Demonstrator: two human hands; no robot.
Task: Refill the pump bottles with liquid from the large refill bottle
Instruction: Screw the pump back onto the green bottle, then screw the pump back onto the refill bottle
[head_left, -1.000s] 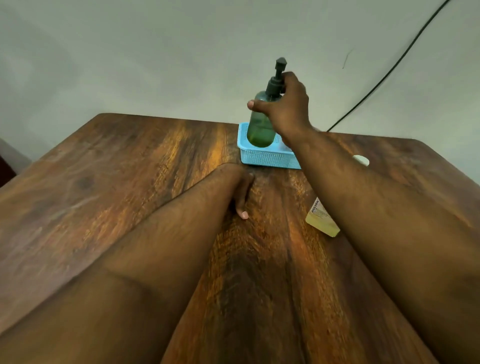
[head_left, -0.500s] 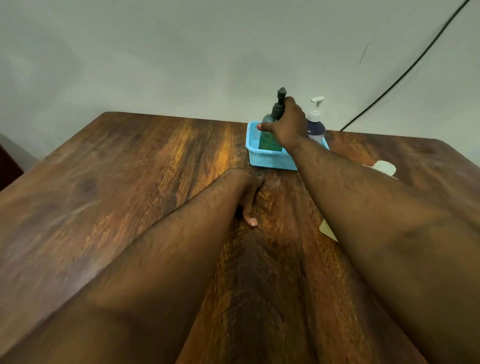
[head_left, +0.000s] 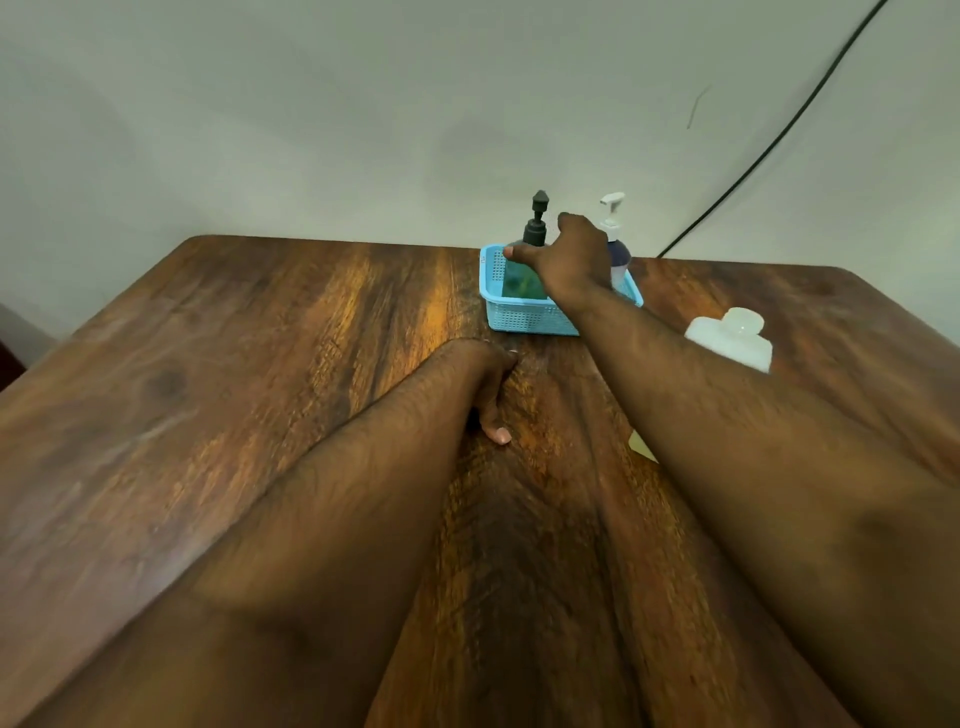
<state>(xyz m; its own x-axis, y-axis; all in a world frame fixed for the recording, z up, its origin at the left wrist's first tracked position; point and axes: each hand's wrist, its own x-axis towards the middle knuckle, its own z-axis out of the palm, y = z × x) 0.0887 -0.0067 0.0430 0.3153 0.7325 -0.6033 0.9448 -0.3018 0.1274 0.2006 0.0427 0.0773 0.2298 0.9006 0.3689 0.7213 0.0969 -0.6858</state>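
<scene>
A green pump bottle (head_left: 519, 278) with a black pump stands in the light blue basket (head_left: 524, 317) at the table's far side. Behind my right hand, a dark blue pump bottle (head_left: 619, 255) with a white pump stands in the same basket. My right hand (head_left: 569, 260) hovers at the green bottle's shoulder with thumb and fingers spread; the pump head stands free of it. The large whitish refill bottle (head_left: 730, 338) lies on the table to the right, mostly hidden under my right forearm. My left hand (head_left: 488, 389) rests on the wood, loosely curled, holding nothing.
The brown wooden table (head_left: 260, 389) fills the view, ending at a pale wall. A black cable (head_left: 769, 145) runs up the wall at the right. Both my forearms stretch across the table's middle.
My right hand lowered the green bottle into the basket and opened off its neck. The view shifted, so the refill bottle's cap end shows more. My left hand stayed put.
</scene>
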